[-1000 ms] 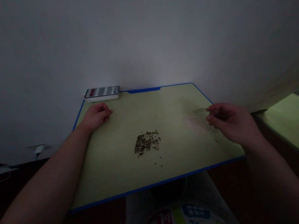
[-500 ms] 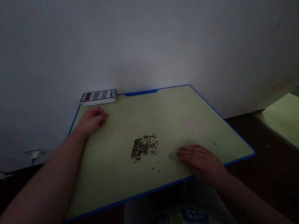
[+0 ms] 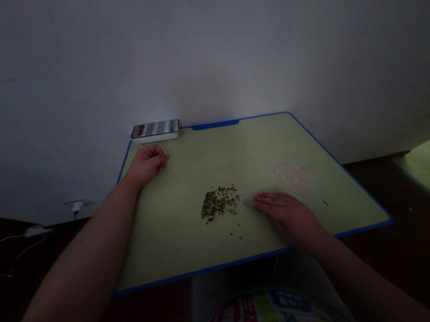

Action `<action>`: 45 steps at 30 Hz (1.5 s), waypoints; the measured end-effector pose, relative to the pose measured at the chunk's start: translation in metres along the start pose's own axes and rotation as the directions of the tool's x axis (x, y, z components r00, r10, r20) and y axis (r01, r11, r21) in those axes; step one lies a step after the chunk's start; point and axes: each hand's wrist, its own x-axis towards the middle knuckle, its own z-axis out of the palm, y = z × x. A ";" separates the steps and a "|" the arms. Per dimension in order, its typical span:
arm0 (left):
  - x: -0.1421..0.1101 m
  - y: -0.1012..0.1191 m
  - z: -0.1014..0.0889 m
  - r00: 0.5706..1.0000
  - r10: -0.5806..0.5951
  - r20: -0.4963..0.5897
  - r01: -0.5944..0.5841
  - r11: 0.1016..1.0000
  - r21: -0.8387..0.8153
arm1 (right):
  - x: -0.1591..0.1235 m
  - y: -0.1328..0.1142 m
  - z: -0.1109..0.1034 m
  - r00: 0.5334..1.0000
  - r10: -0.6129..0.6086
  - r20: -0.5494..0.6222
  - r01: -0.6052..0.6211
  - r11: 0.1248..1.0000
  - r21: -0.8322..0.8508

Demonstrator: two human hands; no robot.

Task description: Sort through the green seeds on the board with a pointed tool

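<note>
A loose heap of small dark beans [image 3: 217, 203] lies on the pale yellow tabletop [image 3: 177, 234], a few strays nearer the front. To its right, my right hand [image 3: 280, 210] rests palm down, fingers together and stretched out. A small pale patch [image 3: 249, 202], perhaps rice-like grains, sits at its fingertips; I cannot make it out clearly. Beyond that hand spreads a pile of whitish grains [image 3: 293, 176] resembling rice. My left hand [image 3: 149, 163] lies loosely curled on the far left of the table, with nothing visible in it.
A phone [image 3: 155, 128] lies on a white box [image 3: 158, 137] at the back left corner, against the wall. Blue trim [image 3: 205, 269] edges the table. A small dark sliver [image 3: 325, 202] lies at the right. A plug and cables [image 3: 36, 231] are at lower left.
My right hand has slid left and slightly away from me, nearer the dark beans, with the pale patch at its fingertips. The left hand stays put. The whole view has shifted a little.
</note>
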 end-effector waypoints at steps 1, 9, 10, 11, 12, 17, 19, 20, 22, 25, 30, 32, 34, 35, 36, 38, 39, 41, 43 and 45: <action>0.000 0.000 0.000 1.000 0.007 -0.002 -0.007 1.000 0.000 | 0.002 0.001 0.000 1.000 0.010 0.000 -0.010 1.000 -0.004; -0.002 0.003 0.000 1.000 -0.008 -0.018 0.009 0.999 0.043 | 0.008 0.006 -0.001 1.000 -0.010 -0.017 0.011 1.000 0.029; -0.002 0.004 0.000 1.000 -0.004 -0.019 0.005 0.999 0.038 | 0.008 0.006 -0.001 1.000 -0.016 -0.024 0.017 0.999 0.030; -0.002 0.004 0.001 1.000 -0.001 -0.017 0.001 0.999 0.035 | 0.008 0.005 -0.001 0.999 -0.022 -0.031 0.023 0.999 0.028; -0.002 0.005 0.001 1.000 0.002 -0.018 -0.002 0.999 0.034 | 0.009 0.004 -0.001 0.999 -0.028 -0.035 0.029 0.999 0.023; -0.004 0.009 0.002 1.000 -0.011 -0.013 0.012 0.999 0.043 | 0.011 0.000 -0.001 0.999 -0.032 -0.007 0.032 0.999 0.001; -0.004 0.010 0.002 1.000 -0.017 -0.015 0.018 0.999 0.040 | 0.008 -0.001 -0.002 0.999 -0.038 0.013 0.037 0.999 0.012; -0.005 0.010 0.002 1.000 -0.015 -0.016 0.016 0.999 0.040 | 0.006 -0.001 -0.003 0.999 -0.044 0.016 0.044 0.999 0.017; -0.005 0.011 0.002 1.000 -0.001 -0.019 0.002 0.999 0.038 | 0.003 -0.001 -0.005 0.998 -0.060 0.000 0.060 0.998 0.030; -0.005 0.010 0.002 1.000 0.015 -0.012 -0.015 0.999 0.029 | 0.005 0.000 -0.006 0.999 -0.045 -0.030 0.047 0.997 0.064; -0.005 0.009 0.002 1.000 -0.003 -0.030 0.003 1.000 0.022 | 0.022 -0.002 -0.003 1.000 -0.021 0.022 0.019 0.997 0.081; -0.004 0.007 0.002 0.999 -0.006 -0.032 0.007 1.000 0.028 | 0.022 -0.002 -0.003 0.998 -0.038 0.049 0.035 0.997 0.065; -0.003 0.006 0.002 1.000 -0.004 -0.029 0.004 1.000 0.022 | 0.016 -0.002 -0.005 0.997 -0.054 0.054 0.052 0.998 0.047; -0.003 0.005 0.002 1.000 -0.002 -0.029 0.002 1.000 0.016 | 0.010 -0.002 -0.007 0.997 -0.060 0.048 0.058 0.998 0.040; -0.003 0.004 0.002 1.000 -0.001 -0.027 0.002 1.000 0.012 | 0.004 -0.002 -0.009 0.997 -0.060 0.039 0.058 0.998 0.035; -0.002 0.003 0.002 0.999 -0.004 -0.032 0.005 1.000 0.009 | -0.007 -0.002 -0.014 0.999 -0.051 0.018 0.051 0.998 0.038; -0.002 0.002 0.002 0.999 -0.007 -0.032 0.007 1.000 0.010 | -0.011 -0.002 -0.017 0.999 -0.042 0.011 0.042 0.998 0.046; -0.001 0.001 0.001 1.000 -0.011 -0.028 0.012 1.000 0.017 | -0.016 -0.003 -0.021 1.000 -0.016 0.002 0.016 0.998 0.059; 0.000 -0.001 0.000 1.000 -0.007 -0.022 0.007 1.000 0.029 | -0.014 -0.004 -0.023 1.000 0.008 -0.005 -0.008 0.998 0.059; 0.000 -0.001 0.000 1.000 0.002 -0.019 -0.001 0.999 0.040 | -0.010 -0.006 -0.022 1.000 0.014 -0.006 -0.014 0.999 0.038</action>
